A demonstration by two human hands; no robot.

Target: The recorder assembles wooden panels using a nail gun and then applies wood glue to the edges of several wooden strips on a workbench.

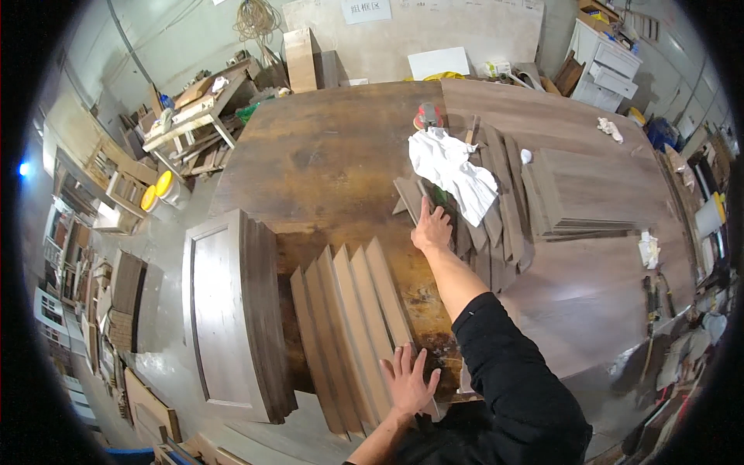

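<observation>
L hand [408, 380] is at the table's [310, 163] near edge, palm down on the R end of a row of brown wood strips [359, 325]; its grip is slack, fingers spread, nothing clasped. Strips lie side by side, approx. parallel, twd the near L corner. R hand [432, 229] reaches to abt mid-table, index finger out along a short grey-brown wood piece [408, 195]; can't tell if its grip is closed on it. That piece is at the L side of a loose pile of wood lengths [508, 201], partly under a crumpled white cloth [453, 172]. Just beyond the cloth, twd the far edge: red/grey power tool [428, 116]. Stack of flat panels [581, 190] sits R of the pile, twd the R edge; small white crumpled scrap [610, 129] nr the far R corner. Pile of framed panels [229, 318] at the L edge, beside the strips.
</observation>
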